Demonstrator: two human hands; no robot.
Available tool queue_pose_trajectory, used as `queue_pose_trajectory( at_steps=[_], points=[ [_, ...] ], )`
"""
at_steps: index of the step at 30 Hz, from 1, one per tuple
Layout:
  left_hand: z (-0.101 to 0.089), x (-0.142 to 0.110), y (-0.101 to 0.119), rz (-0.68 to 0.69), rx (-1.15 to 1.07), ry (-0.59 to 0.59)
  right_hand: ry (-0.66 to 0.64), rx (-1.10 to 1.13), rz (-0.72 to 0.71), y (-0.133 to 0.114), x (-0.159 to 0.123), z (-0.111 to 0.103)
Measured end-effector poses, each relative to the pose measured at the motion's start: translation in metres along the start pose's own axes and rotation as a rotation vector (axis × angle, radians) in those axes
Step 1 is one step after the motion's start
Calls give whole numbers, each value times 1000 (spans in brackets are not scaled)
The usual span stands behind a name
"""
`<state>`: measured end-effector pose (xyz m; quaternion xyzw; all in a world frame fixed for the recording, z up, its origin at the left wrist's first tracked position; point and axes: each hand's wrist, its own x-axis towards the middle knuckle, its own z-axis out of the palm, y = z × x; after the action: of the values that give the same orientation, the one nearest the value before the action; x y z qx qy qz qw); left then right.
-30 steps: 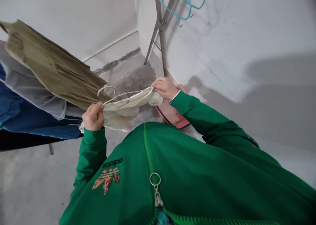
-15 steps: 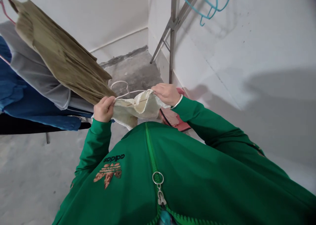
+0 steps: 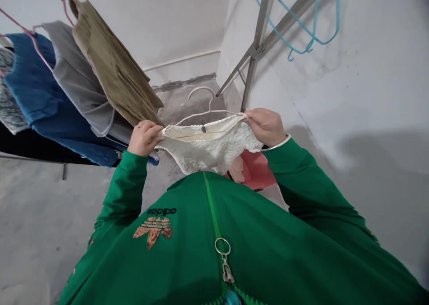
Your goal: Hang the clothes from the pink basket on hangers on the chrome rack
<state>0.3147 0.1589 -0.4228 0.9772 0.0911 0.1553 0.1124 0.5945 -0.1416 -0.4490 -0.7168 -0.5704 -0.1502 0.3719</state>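
Note:
A white lace garment (image 3: pixel 214 148), probably a top, is spread on a pale pink hanger (image 3: pixel 210 111) in front of my chest. Its neckline gapes open along the hanger's shoulders, while the hook points up and away from me. My left hand (image 3: pixel 144 137) pinches the left shoulder of the garment at the hanger's end. On the other side, my right hand (image 3: pixel 266 126) grips the right shoulder and pulls the neckline wide. The lower part of the garment is hidden behind my green jacket (image 3: pixel 187 251).
At left, an olive garment (image 3: pixel 114 59), a grey garment (image 3: pixel 80 81) and a blue garment (image 3: pixel 43 90) hang on a rack. A metal stand (image 3: pixel 256 52) leans by the right wall, with blue hangers (image 3: pixel 301 50) on it. A pink basin (image 3: pixel 258 169) is below my right hand.
My hands have moved apart, stretching the white garment flatter along the hanger. My view has shifted, so the rack clothes and the stand sit further right.

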Motion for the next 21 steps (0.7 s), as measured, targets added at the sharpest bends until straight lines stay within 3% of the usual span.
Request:
queue_pose_trajectory(
  at_steps=[3, 10, 14, 17, 21],
  points=[
    [4, 11, 13, -14, -2, -34, -3, 2, 2, -1, 5, -7],
    [-18, 17, 9, 36, -76, 134, 8, 2, 100, 6, 13, -35],
    [-24, 25, 11, 70, -63, 65, 4, 33, 132, 2, 14, -36],
    [-20, 32, 18, 57, -14, 11, -16, 41, 100, 1, 18, -35],
    [-22, 38, 30, -49, 38, 124, -103, -58, -18, 16, 22, -39]
  ],
)
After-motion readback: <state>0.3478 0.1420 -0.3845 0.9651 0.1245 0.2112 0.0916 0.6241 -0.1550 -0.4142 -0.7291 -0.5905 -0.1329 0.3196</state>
